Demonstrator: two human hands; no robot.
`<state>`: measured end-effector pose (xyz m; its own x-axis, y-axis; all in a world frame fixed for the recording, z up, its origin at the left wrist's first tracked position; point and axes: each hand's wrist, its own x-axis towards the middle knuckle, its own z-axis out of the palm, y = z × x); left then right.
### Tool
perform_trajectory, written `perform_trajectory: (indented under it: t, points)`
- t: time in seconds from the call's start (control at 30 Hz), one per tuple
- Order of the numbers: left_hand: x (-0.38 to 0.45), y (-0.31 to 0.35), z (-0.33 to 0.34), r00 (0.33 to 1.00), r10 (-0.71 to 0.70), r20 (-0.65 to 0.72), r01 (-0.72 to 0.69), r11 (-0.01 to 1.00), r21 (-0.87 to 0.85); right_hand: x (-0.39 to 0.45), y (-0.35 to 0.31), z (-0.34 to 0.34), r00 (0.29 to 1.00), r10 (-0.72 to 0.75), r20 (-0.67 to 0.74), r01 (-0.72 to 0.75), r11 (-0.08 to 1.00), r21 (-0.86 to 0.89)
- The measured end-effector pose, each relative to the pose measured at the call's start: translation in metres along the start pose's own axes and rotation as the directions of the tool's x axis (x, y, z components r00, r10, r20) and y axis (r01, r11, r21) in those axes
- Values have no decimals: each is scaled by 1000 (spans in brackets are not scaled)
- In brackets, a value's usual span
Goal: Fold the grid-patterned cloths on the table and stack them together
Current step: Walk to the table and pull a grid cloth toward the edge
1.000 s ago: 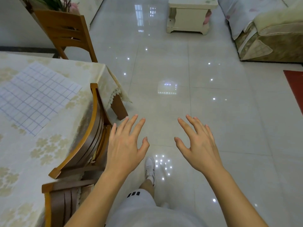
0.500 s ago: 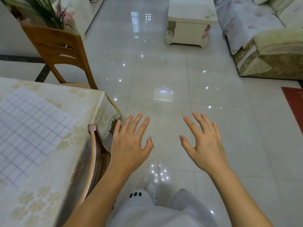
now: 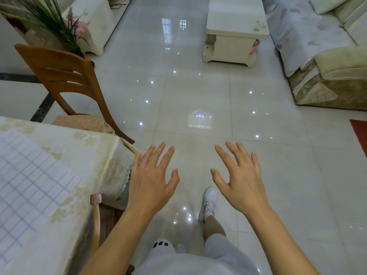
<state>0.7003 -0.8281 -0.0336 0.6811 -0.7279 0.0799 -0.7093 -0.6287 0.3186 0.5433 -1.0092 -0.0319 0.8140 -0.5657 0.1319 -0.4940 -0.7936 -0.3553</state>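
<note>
Bare forearms, light grey shorts (image 3: 198, 262) with a black mark, white sneaker (image 3: 208, 203).

Both hands spread over the floor, left hand (image 3: 152, 182), right hand (image 3: 241, 181), grid cloth (image 3: 29, 187) on table (image 3: 95, 155)

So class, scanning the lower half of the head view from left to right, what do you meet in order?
White grid-patterned cloth on the cream floral-clothed table → open left hand → white sneaker → open right hand → red rug edge.
</note>
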Motion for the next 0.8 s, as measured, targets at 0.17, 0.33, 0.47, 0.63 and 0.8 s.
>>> perform_trajectory:
  t: [0.17, 0.33, 0.47, 0.63, 0.8]
  points:
    - [67, 8, 7, 998, -47, -41, 48, 999, 10, 72, 32, 5, 998, -49, 26, 49, 998, 27]
    - [133, 28, 17, 990, -136, -23, 137, 987, 87, 155, 67, 3, 991, -115, 64, 111, 992, 63]
    - [177, 43, 24, 974, -226, -13, 227, 970, 89, 217, 91, 3, 975, -202, 96, 195, 978, 80]
    - [194, 36, 18, 933, -354, -64, 359, 929, 93, 285, 90, 16, 940, -308, 144, 294, 949, 112]
    - [192, 16, 8, 855, -505, -115, 516, 851, 97, 324, 52, 43, 867, -457, 197, 422, 885, 194]
